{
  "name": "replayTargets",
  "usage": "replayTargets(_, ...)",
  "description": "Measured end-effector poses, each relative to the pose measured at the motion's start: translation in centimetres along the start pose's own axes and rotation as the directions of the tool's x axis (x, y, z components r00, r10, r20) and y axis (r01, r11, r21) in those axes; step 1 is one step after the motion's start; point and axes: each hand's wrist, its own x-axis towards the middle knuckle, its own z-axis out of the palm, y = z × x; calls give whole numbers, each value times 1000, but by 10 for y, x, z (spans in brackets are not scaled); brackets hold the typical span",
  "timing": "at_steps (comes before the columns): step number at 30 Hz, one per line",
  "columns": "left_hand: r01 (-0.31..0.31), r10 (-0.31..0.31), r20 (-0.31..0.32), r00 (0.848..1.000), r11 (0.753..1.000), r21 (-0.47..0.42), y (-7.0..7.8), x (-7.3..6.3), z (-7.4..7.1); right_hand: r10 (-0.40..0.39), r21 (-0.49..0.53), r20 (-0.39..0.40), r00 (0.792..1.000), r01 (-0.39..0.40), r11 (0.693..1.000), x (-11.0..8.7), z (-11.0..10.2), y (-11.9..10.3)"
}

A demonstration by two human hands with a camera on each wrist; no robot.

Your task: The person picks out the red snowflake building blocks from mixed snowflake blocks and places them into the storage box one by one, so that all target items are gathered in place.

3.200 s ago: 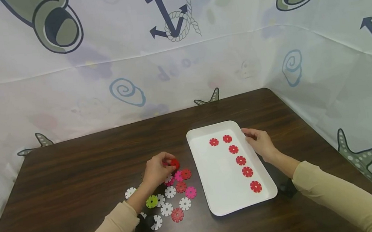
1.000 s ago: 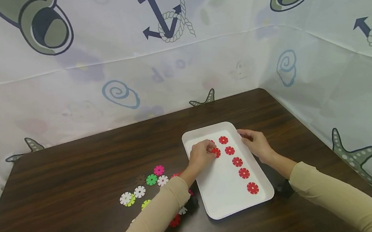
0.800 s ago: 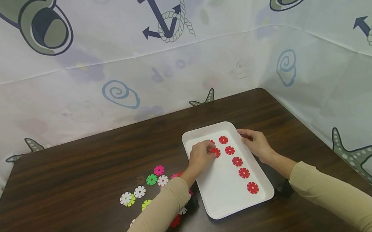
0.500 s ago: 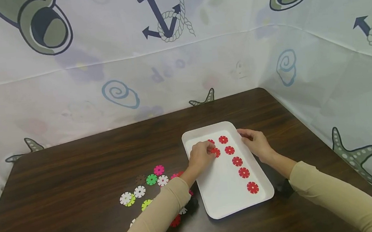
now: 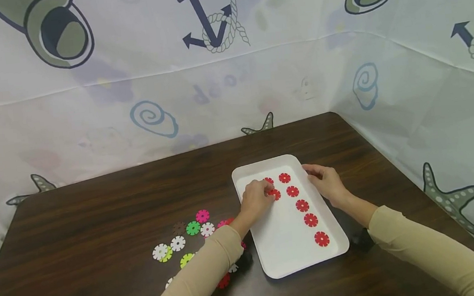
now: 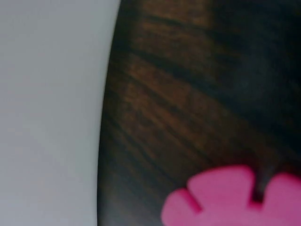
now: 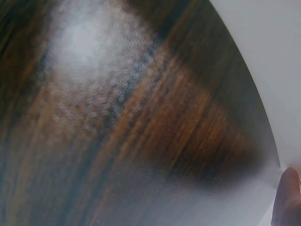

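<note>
My left hand is over the far left part of a white tray, its fingertips pinching a red notched disc low against the tray's floor. Beyond those fingers another red disc is partly covered. A column of several red discs runs down the tray's right side. My right hand holds the tray's right rim near the far corner; in the right wrist view a fingertip sits against the white edge.
Left of the tray lie loose notched discs: white, green, pink, yellow-green and others, some hidden under my left sleeve. A pink disc shows close up in the left wrist view. Patterned cloth borders the dark table.
Since the oldest frame my left hand has moved right from the loose discs into the tray, bringing a red disc. Over the last second both hands have stayed almost still.
</note>
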Motion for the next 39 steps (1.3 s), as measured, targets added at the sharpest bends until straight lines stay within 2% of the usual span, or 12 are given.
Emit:
replayTargets(6,-4,4,2,1000,1000,-28,-1,-2,0,11,-1,-1,1000,-11,1000,-1,3,2)
replayTargets(13,-71,68,-24,997,987,-146,3,-5,-6,7,6,1,1000,-7,1000,-1,3,1)
replayTargets(21,-141,138,-30,990,958,-250,3,-15,-26,5,4,5,1000,-5,1000,0,2,-1)
replayTargets(25,-153,147,-42,988,947,-283,-3,-21,-39,4,4,5,1000,-4,1000,1,2,0)
replayTargets(30,-120,106,-63,992,948,-295,-11,-31,-53,4,10,12,1000,-5,1000,0,1,1)
replayTargets(35,-56,39,-61,997,950,-309,-18,-41,-66,-2,6,11,1000,2,1000,0,0,1)
replayTargets(39,-31,13,-59,998,951,-309,-26,-49,-73,-3,4,10,1000,3,1000,-1,0,0)
